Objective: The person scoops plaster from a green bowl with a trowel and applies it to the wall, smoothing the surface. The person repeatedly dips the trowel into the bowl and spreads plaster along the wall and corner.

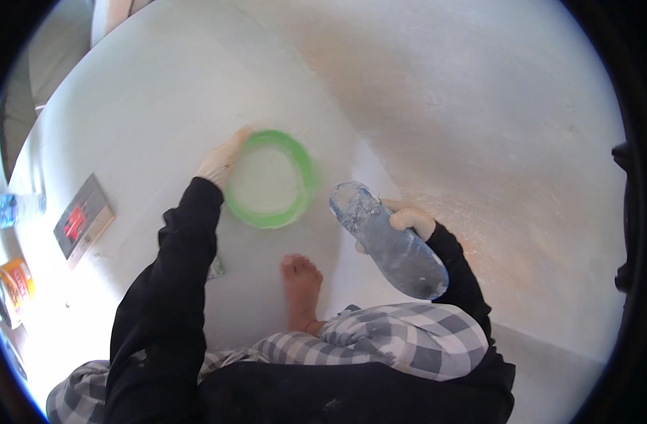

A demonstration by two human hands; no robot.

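Gripped a green ring (308, 173) with the left hand (223, 161), near centre toward ten o'clock. Closed on its edge at about ten to eleven o'clock of the ring itself, with some blur there. Could not tell whether hollow or filled in the middle, nor whether lifted off or resting on the white surface (161, 92).

Held a long grey tool (401, 247) with rounded ends and a bluish edge in the right hand (415, 220), toward four o'clock, just apart from the ring. Wrapped around its middle, with the thumb over one side and a fingertip peeking out at the other. Angled with one end toward ten to eleven and the other toward four to five, with pale residue on the upper end.

Planted a bare foot (301, 293) just past six o'clock, with toes toward twelve. Wore checked trousers (408, 339), bunched at five, and black sleeves (175, 268).

Spotted a clear bottle (23, 207) with a blue cap far out at nine o'clock, and a flat grey packet (80, 219) with red and tan just inward. Noted an orange container (16, 279) between eight and nine, and a small green-and-white piece (217, 268) at eight, partly hidden behind the left sleeve. Saw tan smears (479, 244) just past three
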